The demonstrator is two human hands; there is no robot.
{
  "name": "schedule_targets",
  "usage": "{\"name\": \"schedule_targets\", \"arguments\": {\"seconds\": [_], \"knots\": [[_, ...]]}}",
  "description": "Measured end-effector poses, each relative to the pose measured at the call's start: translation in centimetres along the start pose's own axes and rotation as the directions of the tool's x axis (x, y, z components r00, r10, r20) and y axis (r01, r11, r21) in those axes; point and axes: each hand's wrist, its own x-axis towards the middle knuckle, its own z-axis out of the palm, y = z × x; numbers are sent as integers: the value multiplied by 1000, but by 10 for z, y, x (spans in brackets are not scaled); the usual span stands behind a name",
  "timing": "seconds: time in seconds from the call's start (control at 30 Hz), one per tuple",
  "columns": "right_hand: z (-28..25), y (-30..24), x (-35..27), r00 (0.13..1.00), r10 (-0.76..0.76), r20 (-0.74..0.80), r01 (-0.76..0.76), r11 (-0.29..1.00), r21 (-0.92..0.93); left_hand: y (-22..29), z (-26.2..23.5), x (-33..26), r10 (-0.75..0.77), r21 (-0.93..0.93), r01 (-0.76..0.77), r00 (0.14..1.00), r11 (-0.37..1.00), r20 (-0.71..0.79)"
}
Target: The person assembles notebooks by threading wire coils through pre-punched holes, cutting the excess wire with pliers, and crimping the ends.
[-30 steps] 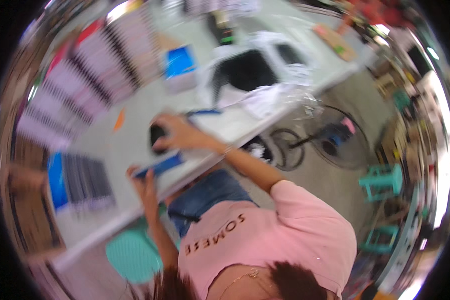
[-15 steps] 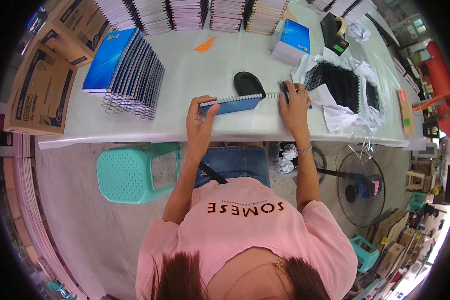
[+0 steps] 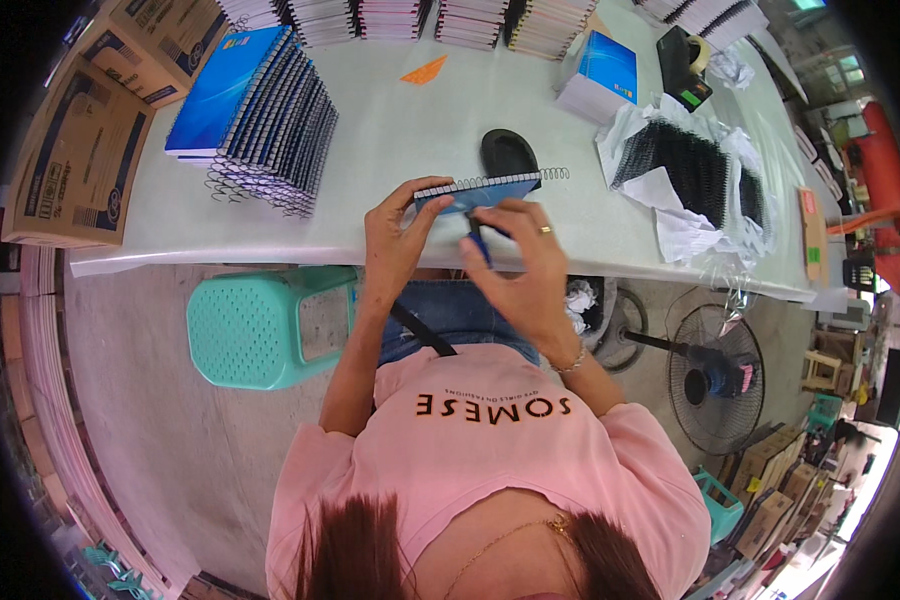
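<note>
A blue spiral-bound notebook [image 3: 485,190] lies at the near edge of the pale table [image 3: 390,170], its wire coil [image 3: 555,175] sticking out past its right end. My left hand [image 3: 395,240] grips the notebook's left end, thumb on top. My right hand [image 3: 525,270] is closed on a small blue-handled tool [image 3: 478,242], whose tip is at the notebook's front edge. A black oval object [image 3: 510,152] lies just behind the notebook.
A stack of blue spiral notebooks [image 3: 260,100] stands at the left and more stacks [image 3: 390,15] line the far edge. Black wire coils [image 3: 690,165] lie on white wrapping at the right, near a blue-and-white box [image 3: 595,70]. Teal stool [image 3: 260,330], floor fan [image 3: 715,375], cardboard boxes [image 3: 70,170].
My right hand has come in from the notebook's right end to its front middle and now holds the blue-handled tool. My left hand still holds the notebook's left end.
</note>
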Motion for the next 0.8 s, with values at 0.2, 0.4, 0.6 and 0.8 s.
{"name": "schedule_targets", "arguments": {"seconds": [0.2, 0.4, 0.6, 0.8], "knots": [[27, -4, -3, 997, -66, 43, 64, 997, 42, -4, -5, -5, -3, -53, 4, 1000, 999, 23], [29, 2, -6, 991, -103, 82, 103, 995, 9, 0, -4, -8, 7, -22, -7, 1000, 1000, 0], [31, 2, -10, 990, -104, 98, 102, 995, 17, 3, -3, -12, -24, 10, 24, 999, 1000, -25], [19, 10, -2, 649, 352, 674, -726, 25, 687, 15, 5, -21, -40, 144, 48, 997, 988, -61]]}}
